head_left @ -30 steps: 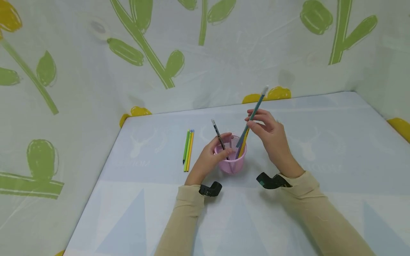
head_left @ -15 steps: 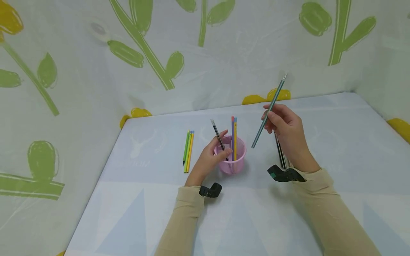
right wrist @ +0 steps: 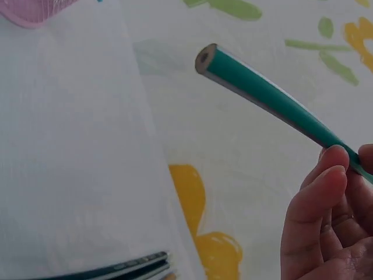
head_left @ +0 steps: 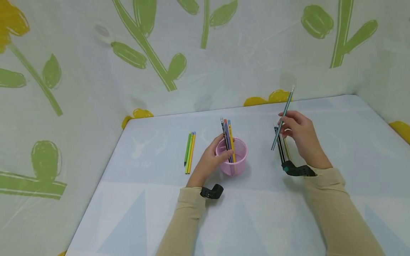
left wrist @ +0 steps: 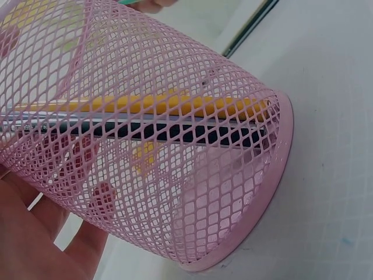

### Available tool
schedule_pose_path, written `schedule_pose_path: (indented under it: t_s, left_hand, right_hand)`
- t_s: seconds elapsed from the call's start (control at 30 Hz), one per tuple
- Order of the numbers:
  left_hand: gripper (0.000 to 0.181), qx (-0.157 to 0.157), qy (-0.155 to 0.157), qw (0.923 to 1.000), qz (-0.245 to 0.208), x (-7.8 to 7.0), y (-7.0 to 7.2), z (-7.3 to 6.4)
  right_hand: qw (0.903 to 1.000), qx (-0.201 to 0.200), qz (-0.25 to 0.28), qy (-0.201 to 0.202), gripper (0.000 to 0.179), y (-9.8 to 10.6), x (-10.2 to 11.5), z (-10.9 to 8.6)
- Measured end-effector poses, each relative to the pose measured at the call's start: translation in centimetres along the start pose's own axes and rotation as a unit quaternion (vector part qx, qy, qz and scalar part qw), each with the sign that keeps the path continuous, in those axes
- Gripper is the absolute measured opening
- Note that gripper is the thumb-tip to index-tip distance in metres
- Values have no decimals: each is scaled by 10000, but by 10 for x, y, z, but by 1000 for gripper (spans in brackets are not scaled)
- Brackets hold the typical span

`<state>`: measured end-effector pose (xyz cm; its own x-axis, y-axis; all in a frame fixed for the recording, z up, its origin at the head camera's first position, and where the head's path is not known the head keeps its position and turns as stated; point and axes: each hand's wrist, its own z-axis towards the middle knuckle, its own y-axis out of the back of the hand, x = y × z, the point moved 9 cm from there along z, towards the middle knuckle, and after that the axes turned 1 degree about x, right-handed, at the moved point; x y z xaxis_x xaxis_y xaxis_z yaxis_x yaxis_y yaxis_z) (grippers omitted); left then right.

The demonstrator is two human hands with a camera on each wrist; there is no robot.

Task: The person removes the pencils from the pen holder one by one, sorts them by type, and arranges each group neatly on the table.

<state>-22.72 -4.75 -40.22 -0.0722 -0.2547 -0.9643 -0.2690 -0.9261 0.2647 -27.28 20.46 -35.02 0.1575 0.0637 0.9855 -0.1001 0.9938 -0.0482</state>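
Note:
My left hand (head_left: 208, 161) grips the rim of a pink mesh pencil cup (head_left: 235, 170), its thumb over the near edge. Inside the cup lean a black, a purple and a yellow pencil (head_left: 232, 142); the left wrist view shows the yellow pencil (left wrist: 192, 106) and the black pencil (left wrist: 175, 132) through the mesh (left wrist: 221, 216). To the right, my right hand (head_left: 301, 137) pinches a teal pencil (head_left: 289, 100) between thumb and fingers, held tilted in the air. Its unsharpened end (right wrist: 205, 58) faces the right wrist camera. Below this hand lie dark pencils (head_left: 281, 147), partly hidden.
Left of the cup, a green pencil (head_left: 187, 149) and yellow pencils (head_left: 192, 153) lie side by side on the pale table (head_left: 153, 209). A wall covering with leaf and flower prints (head_left: 256, 53) rises behind the table's back edge.
The teal pencil has come out of the cup and moved right with my right hand, over the dark pencils. In the cup, the remaining pencils have gathered beside my left thumb.

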Motion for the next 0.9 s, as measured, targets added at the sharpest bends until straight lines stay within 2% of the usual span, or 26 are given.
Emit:
schedule_pose_path:
  t_s: [0.2,0.33,0.47,0.57,0.7,0.8,0.9]
  left_hand:
    - [60,-2,13,10000,-34,-3,0,0]
    - [59,49,59,9999,-87,-12,-1,-4]
    - [59,96,17,9999,25,-27,-1,-11]
    - [58,80,-48,9999,41,-32,1,-13]
    - [56,126,19,9997,-187,-24,1,-9]
    - [55,188,103,9994,-280,-12,-1,-4]
    - [57,165,97,9996,-216,-4,-2,-1]
  right_hand:
    - [9959,-53,-818,-383,38,20,-17,3]
    - [9849,49,-1561,-747,48,29,-30,2]
    - [9752,149,-1953,-1026,51,38,-43,1]
    - [9730,120,-2010,-1130,51,43,-50,3]
    - [9622,177,-2360,-1347,52,50,-58,2]
    - [9503,423,-2665,-1556,55,53,-66,0]
    - [9435,639,-2758,-1723,56,54,-72,-2]
